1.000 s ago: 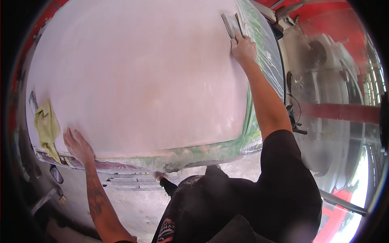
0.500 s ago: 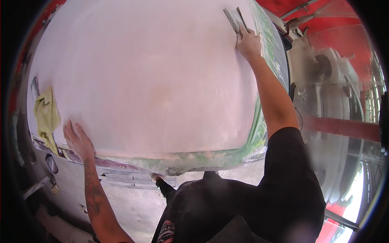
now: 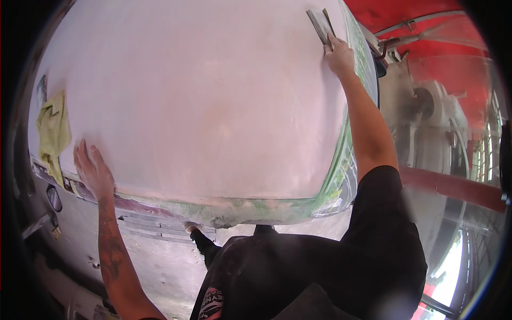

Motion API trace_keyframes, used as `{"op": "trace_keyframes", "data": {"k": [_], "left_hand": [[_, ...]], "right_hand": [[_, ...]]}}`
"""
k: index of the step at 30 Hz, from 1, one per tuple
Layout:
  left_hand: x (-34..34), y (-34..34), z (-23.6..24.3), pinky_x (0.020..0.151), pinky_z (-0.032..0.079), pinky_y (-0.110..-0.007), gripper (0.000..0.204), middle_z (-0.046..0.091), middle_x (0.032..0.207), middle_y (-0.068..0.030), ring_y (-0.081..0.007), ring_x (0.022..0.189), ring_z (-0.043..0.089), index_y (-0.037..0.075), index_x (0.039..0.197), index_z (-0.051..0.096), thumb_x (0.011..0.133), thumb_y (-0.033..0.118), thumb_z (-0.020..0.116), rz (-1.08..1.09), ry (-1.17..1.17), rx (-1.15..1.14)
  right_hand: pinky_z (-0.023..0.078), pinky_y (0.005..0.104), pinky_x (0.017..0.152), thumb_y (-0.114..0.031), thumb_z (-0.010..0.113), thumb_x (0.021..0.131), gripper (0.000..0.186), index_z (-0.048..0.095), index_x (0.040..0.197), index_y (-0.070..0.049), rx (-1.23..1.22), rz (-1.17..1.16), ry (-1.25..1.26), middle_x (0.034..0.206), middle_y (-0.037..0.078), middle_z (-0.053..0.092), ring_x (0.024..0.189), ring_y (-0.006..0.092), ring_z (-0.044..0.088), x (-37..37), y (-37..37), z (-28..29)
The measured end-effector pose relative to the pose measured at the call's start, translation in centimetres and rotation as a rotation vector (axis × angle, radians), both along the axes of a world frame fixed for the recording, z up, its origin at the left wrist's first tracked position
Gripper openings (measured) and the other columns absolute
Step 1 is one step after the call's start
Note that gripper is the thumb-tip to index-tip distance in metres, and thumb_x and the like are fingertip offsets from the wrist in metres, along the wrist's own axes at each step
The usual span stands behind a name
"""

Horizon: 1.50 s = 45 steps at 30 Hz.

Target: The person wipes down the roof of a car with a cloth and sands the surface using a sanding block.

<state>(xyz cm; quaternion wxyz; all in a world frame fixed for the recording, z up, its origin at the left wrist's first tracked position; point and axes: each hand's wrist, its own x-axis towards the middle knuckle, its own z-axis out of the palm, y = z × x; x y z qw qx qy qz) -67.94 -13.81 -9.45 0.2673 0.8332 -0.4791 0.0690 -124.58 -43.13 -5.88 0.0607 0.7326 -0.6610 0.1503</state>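
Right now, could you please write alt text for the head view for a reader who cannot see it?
A person leans over a large pale sanded car panel, the right hand pressing a flat sanding block at its far edge. The left hand lies flat near a yellow cloth.

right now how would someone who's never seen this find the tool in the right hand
Start at the big pale pink car panel that fills the view and follow its far right edge. There the right hand presses a flat grey sanding block against the surface. It is the only hard, straight-edged thing on the panel; the yellow rag at the left is soft and crumpled.
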Motion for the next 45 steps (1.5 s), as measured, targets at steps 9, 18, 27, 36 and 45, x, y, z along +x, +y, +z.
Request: {"op": "trace_keyframes", "data": {"k": [9, 18, 27, 36, 45], "left_hand": [[0.8, 1.3, 0.7, 0.109, 0.032, -0.05, 0.049, 0.042, 0.145, -0.0207, -0.0385, 0.134, 0.04, 0.007, 0.138, 0.051, 0.101, 0.04, 0.045, 0.032, -0.041, 0.024], [0.4, 0.4, 0.0, 0.109, 0.033, -0.048, 0.051, 0.042, 0.145, -0.0221, -0.039, 0.134, 0.04, 0.006, 0.138, 0.05, 0.101, 0.04, 0.045, 0.025, -0.023, 0.042], [0.7, 0.5, 0.8, 0.109, 0.034, -0.048, 0.053, 0.04, 0.146, -0.0221, -0.0387, 0.135, 0.039, 0.006, 0.139, 0.05, 0.102, 0.043, 0.044, 0.032, 0.019, -0.005], [1.6, 1.1, 0.1, 0.109, 0.034, -0.048, 0.055, 0.041, 0.145, -0.0233, -0.0399, 0.134, 0.04, 0.006, 0.139, 0.05, 0.101, 0.044, 0.043, 0.005, -0.051, 0.037], [0.5, 0.4, 0.3, 0.109, 0.033, -0.049, 0.055, 0.04, 0.146, -0.0219, -0.0391, 0.135, 0.039, 0.008, 0.14, 0.049, 0.101, 0.047, 0.043, 0.013, 0.011, 0.021]], "right_hand": [[0.043, 0.0434, 0.099, -0.005, 0.072, 0.079, 0.051, 0.065, 0.127, -0.018, -0.013, 0.333, -0.174, 0.134, 0.015, 0.055, 0.111, 0.0364, 0.052, 4.1, 17.9, -0.9], [0.046, 0.0466, 0.097, -0.017, 0.064, 0.089, 0.038, 0.065, 0.127, -0.013, -0.093, 0.202, -0.128, 0.133, 0.02, 0.057, 0.11, 0.0426, 0.054, 3.1, 4.5, -1.2], [0.047, 0.0429, 0.095, -0.013, 0.069, 0.084, 0.04, 0.066, 0.124, -0.012, -0.136, 0.358, -0.09, 0.132, 0.018, 0.057, 0.107, 0.0395, 0.055, 1.8, 6.6, 0.3], [0.05, 0.0421, 0.09, -0.006, 0.073, 0.077, 0.05, 0.066, 0.125, -0.018, -0.028, 0.372, -0.181, 0.132, 0.017, 0.057, 0.102, 0.0353, 0.054, 6.1, 16.6, -0.6], [0.047, 0.0471, 0.094, -0.022, 0.062, 0.093, 0.039, 0.061, 0.132, -0.02, -0.118, 0.115, 0.011, 0.134, 0.017, 0.056, 0.106, 0.043, 0.053, 6.2, -1.2, 0.3]]}}
